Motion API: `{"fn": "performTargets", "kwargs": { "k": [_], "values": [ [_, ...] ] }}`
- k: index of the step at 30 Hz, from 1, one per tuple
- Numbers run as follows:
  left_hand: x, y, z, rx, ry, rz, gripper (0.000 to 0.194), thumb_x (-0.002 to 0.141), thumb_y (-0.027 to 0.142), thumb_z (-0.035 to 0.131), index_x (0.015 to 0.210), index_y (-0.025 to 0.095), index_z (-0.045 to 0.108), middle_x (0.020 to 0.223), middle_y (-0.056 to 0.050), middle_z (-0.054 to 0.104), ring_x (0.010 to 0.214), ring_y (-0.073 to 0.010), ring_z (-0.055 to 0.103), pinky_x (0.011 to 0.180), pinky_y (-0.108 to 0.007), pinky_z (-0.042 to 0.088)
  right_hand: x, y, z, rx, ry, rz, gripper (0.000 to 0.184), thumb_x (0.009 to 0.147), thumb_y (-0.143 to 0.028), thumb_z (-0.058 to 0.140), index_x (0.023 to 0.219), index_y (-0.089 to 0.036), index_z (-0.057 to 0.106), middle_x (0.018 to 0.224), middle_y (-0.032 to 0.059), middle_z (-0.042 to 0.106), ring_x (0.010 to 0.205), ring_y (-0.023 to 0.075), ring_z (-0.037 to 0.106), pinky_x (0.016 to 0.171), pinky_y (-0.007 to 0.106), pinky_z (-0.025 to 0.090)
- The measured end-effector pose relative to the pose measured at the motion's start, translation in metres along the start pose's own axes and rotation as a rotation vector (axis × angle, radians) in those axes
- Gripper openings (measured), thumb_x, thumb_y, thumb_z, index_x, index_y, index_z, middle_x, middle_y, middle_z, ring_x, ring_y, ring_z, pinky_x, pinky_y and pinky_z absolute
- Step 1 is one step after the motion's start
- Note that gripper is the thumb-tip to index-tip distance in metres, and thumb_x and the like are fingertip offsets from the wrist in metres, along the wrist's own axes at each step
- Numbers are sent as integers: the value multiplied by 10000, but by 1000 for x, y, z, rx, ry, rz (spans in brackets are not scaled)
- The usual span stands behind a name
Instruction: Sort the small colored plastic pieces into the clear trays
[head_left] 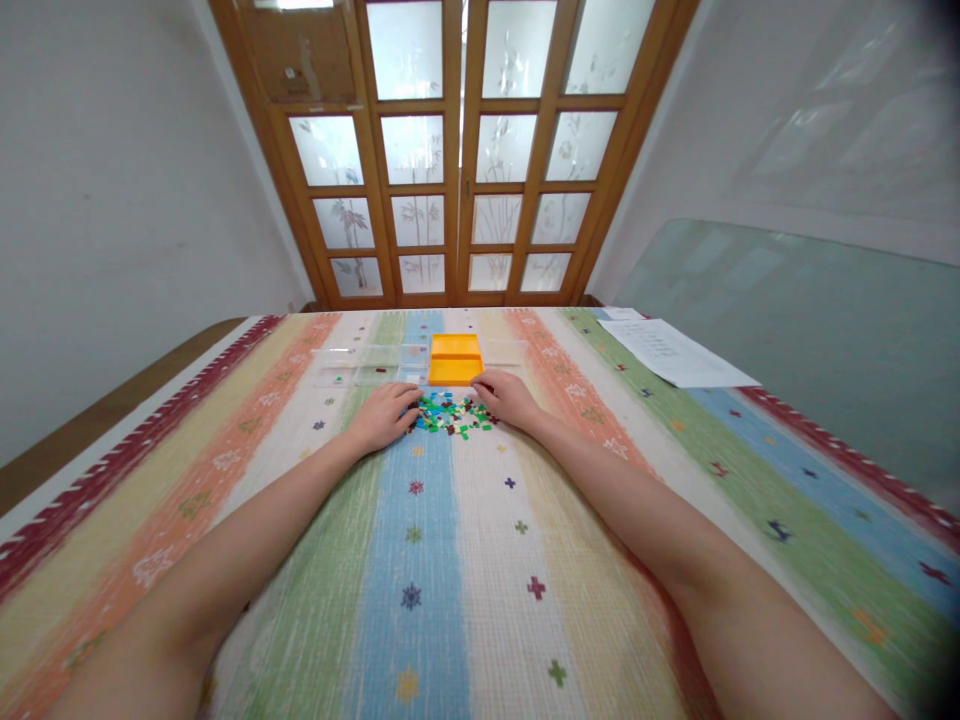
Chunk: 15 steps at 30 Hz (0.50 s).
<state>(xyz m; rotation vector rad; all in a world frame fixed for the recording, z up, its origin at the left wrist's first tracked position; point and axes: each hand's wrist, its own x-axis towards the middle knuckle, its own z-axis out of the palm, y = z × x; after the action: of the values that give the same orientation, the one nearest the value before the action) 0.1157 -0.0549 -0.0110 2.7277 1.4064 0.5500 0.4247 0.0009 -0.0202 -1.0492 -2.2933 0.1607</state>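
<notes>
A loose pile of tiny building bricks [450, 412] in green, blue, yellow, white and dark red lies on the striped tablecloth. At its left edge is my left hand [386, 413], palm down, with its fingers apart and the tips touching the bricks. My right hand [508, 398] rests at the right edge, fingers bent and slightly spread, close to the front corner of a yellow box [456, 372]. No held brick shows in either hand. The yellow box lies opened out just behind the pile.
Left of the yellow box is a clear plastic divided tray [364, 367] with a few small bricks in it. More clear plastic [504, 353] lies to the right. Paper sheets [675, 352] lie at the table's right side. Wooden glazed doors [461, 150] stand beyond the table.
</notes>
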Motion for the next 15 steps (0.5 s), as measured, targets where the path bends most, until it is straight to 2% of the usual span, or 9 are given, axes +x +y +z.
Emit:
{"fn": "performTargets", "kwargs": {
  "k": [6,15],
  "values": [
    [0,-15,-4,-6,7,-79,330,980,334,492,1190,258,734,1231,-84,690,1196,-277,586,1094,-465,448,-3,13,2,51,-69,21,193,956,-229,576,1018,-205,757,974,52,761,870,191,672,776,285,466],
    [-1,-19,0,39,38,-139,299,975,283,488,1099,245,757,1125,-77,717,1110,-269,610,1017,-430,478,-3,3,4,-32,-130,-37,183,963,-205,581,1026,-209,752,994,58,759,905,202,672,778,282,451]
  ]
}}
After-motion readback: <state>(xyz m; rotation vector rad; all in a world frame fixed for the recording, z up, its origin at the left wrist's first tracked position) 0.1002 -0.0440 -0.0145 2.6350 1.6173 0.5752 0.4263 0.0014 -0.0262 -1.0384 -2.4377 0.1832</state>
